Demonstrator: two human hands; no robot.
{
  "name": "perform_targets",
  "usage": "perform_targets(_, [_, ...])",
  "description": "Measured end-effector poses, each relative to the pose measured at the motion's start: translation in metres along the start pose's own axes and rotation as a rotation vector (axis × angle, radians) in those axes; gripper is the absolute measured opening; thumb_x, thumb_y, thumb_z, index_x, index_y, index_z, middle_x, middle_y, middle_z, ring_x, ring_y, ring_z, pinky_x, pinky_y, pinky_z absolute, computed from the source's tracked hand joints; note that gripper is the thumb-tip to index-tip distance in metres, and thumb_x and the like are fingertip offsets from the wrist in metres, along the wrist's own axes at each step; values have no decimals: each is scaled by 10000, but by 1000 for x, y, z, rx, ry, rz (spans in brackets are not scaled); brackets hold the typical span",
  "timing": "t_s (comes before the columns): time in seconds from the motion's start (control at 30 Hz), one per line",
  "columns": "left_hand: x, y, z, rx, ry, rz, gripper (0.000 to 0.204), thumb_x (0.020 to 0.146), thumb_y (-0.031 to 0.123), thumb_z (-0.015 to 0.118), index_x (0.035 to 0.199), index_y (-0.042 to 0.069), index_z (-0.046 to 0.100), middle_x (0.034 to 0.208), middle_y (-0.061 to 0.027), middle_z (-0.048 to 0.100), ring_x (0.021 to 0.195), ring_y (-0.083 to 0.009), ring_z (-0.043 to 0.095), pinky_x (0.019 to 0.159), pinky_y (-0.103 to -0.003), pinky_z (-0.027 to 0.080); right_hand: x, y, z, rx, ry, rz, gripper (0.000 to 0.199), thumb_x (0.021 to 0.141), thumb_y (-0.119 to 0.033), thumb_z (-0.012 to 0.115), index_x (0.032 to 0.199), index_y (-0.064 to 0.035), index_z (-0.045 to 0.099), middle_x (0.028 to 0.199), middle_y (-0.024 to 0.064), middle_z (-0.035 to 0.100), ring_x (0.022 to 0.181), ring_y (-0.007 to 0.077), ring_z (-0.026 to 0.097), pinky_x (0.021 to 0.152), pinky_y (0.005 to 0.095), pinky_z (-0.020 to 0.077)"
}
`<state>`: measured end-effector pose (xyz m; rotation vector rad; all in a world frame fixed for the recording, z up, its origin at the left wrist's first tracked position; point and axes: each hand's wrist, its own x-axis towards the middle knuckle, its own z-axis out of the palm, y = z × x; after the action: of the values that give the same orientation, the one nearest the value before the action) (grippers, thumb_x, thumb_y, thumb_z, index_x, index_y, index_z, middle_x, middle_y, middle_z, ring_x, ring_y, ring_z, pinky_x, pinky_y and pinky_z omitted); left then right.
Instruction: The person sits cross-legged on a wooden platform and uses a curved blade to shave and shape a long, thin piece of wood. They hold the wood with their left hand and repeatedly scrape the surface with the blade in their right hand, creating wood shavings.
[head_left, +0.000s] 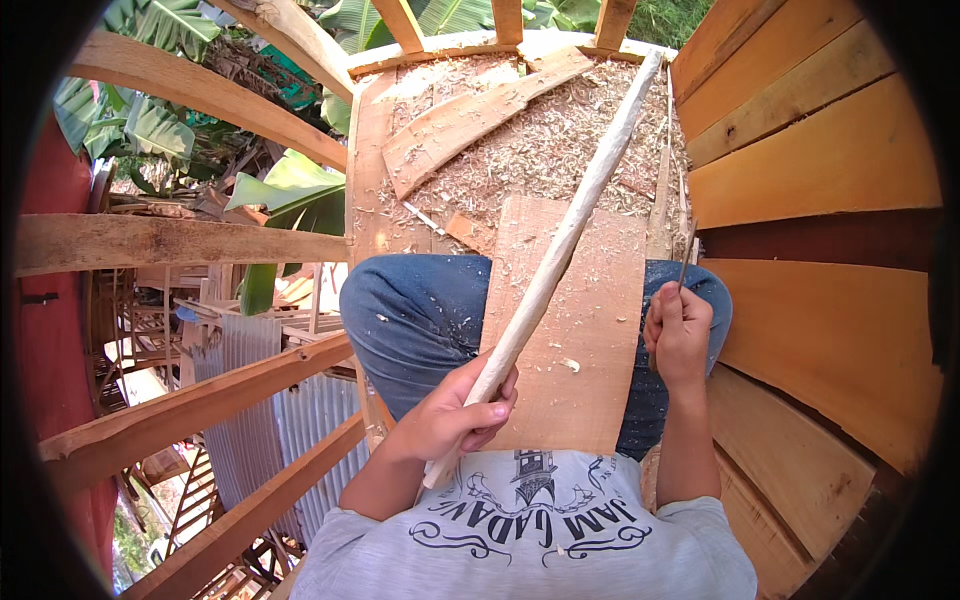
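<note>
My left hand is closed around the lower part of a long, pale, peeled wooden stick. The stick slants from my chest up to the far right, over a flat wooden board that lies across my lap. In my right hand, above my right knee, is a knife with a thin dark blade pointing away from me. Its edge is apart from the stick, and most of the handle is hidden in my fist. A few shavings lie on the board.
Wood shavings cover the floor ahead, with a loose plank and a small wood offcut among them. Wooden rails edge the left side, with corrugated sheets below. A plank wall stands close on the right.
</note>
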<state>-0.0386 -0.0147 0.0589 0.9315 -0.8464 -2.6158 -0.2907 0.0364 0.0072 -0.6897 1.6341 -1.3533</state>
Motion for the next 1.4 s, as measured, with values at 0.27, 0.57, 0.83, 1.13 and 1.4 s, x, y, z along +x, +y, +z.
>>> perform_targets(0.27, [21, 6, -1, -338, -253, 35, 417, 933, 289, 447, 1214, 0, 341, 641, -14, 375, 443, -86, 424, 375, -218, 387, -26, 24, 31, -27, -234, 82, 322, 904, -235, 587, 664, -32, 516, 508, -47, 443, 436, 23, 376, 390, 211, 276])
perform_targets(0.57, [38, 2, -3, -119, -19, 307, 425, 940, 305, 433, 1241, 21, 338, 751, -31, 479, 670, -120, 542, 589, -266, 500, -57, 23, 45, 216, -462, -35, 374, 844, -336, 664, 689, -49, 481, 578, -29, 484, 503, 30, 399, 452, 199, 310])
perform_targets(0.83, [50, -1, -1, -81, 109, 421, 460, 937, 296, 454, 1279, 25, 310, 928, -62, 477, 905, -164, 520, 808, -351, 468, -67, 12, 47, 219, -552, 38, 396, 708, -108, 787, 672, -94, 393, 676, 10, 509, 572, 72, 480, 527, 192, 385])
perform_targets(1.13, [50, -17, -6, 144, 58, 407, 723, 853, 211, 644, 1401, 47, 202, 1038, -45, 436, 901, -109, 495, 807, -270, 442, -57, 4, 43, 384, -555, 236, 379, 761, -54, 707, 656, -116, 349, 673, 76, 566, 745, 221, 647, 642, 302, 530])
perform_targets(1.4, [45, -37, 11, 136, -66, 199, 458, 910, 172, 495, 1300, -39, 382, 1029, -91, 567, 976, -164, 547, 872, -302, 437, -56, 23, 43, 434, -490, 110, 357, 766, -62, 705, 652, -118, 370, 804, 81, 573, 563, 86, 491, 545, 202, 410])
